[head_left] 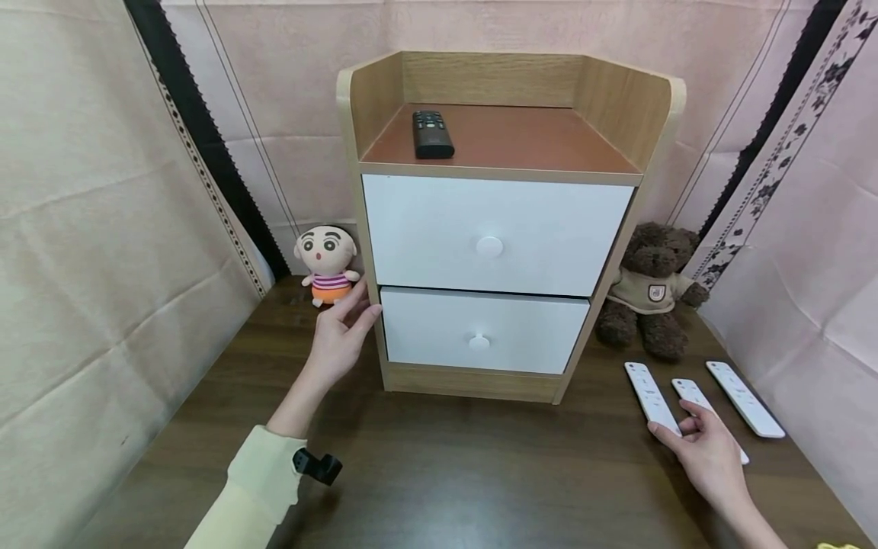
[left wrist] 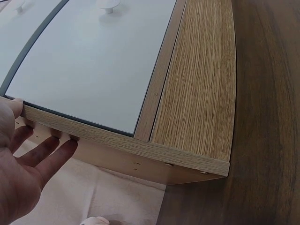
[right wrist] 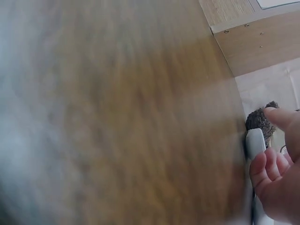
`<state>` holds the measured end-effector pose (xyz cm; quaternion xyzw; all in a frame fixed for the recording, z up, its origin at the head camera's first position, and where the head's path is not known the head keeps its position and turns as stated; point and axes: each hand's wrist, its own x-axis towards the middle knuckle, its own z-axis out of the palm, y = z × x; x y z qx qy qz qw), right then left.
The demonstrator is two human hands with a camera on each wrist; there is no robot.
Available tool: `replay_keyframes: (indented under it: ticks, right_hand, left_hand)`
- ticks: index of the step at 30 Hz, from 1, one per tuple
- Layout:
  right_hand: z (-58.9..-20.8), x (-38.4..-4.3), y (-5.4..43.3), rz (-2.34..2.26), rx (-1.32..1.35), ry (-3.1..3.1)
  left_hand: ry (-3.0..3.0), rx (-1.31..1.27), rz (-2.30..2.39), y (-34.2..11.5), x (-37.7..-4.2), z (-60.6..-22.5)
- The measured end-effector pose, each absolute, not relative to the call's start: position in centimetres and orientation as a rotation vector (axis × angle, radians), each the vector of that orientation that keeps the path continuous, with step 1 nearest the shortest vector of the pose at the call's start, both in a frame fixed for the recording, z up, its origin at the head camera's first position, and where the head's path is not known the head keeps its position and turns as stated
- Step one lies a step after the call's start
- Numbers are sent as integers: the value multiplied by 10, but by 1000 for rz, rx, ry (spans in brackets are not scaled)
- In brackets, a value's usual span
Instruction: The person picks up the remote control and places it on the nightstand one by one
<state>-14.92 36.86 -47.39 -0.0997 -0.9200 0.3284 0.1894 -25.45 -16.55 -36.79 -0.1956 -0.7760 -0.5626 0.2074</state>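
Observation:
My left hand [head_left: 343, 328] rests against the left side of a small wood-framed cabinet [head_left: 473, 385]. Its thumb touches the front edge, and its fairly straight fingers [left wrist: 58, 157] press the side panel. At the right, my right hand [head_left: 706, 450] holds the lower end of the left white remote control [head_left: 645, 389] by its edges, thumb on one side and curled fingers on the other. That remote lies on the table. Partly under the hand is a smaller white remote [head_left: 690, 391]; a third white remote [head_left: 744, 399] lies farther right.
A black remote [head_left: 432, 136] lies on the cabinet's top shelf. Below are an upper drawer [head_left: 439, 229] and a lower drawer [head_left: 432, 328], each with a round knob. A cartoon doll [head_left: 327, 255] sits left of the cabinet, a brown teddy bear [head_left: 652, 282] right. Fabric walls enclose the table [head_left: 439, 465].

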Motion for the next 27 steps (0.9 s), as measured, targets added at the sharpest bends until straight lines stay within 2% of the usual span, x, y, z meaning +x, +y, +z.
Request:
replay_keyframes:
  ticks: [9, 27]
  right_hand:
    - [-480, -149, 369, 798, -266, -2546]
    - [-480, -148, 362, 785, -424, -2619]
  left_hand:
    - [-2140, -550, -1554, -164, -252, -366]
    - [-2157, -533, -1573, -164, -252, -366]
